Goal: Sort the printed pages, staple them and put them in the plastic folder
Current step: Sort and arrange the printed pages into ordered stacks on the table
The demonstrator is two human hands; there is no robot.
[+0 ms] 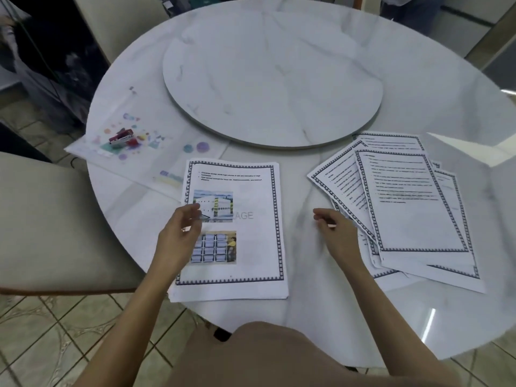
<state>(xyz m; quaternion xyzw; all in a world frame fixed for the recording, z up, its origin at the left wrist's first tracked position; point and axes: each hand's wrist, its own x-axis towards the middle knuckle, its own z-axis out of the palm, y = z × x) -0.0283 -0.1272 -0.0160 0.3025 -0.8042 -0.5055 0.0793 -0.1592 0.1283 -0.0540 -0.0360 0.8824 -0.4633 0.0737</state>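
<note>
- Round marble desk (307, 308); raised turntable (273, 79) sits centre toward 12 o'clock.
- Sorted stack (251, 247) at 6 o'clock, edges squared, picture page on top; its bottom-left corner reaches the desk rim.
- Loose pages (413, 213) at 4 o'clock, fanned and overlapping, corners splayed, top edges just short of the turntable rim.
- A strip of marble shows between stack and fan, and more toward the rim at 5 o'clock.
- Plastic folder (167, 152) lies flat at 9 o'clock, its left corner past the desk edge; the stack overlaps its near corner.
- Stapler (120, 137) rests on the folder, well apart from both hands.
- Left hand (178, 236) is over the stack's left edge, fingers loosely bent, gripping nothing; contact with the paper unclear.
- Right hand (339, 233) is at the fan's left edge, partly over the strip, fingers loosely curled, nothing in them, blurred.
- Chair (55, 219) is close against the rim at 8 o'clock.
</note>
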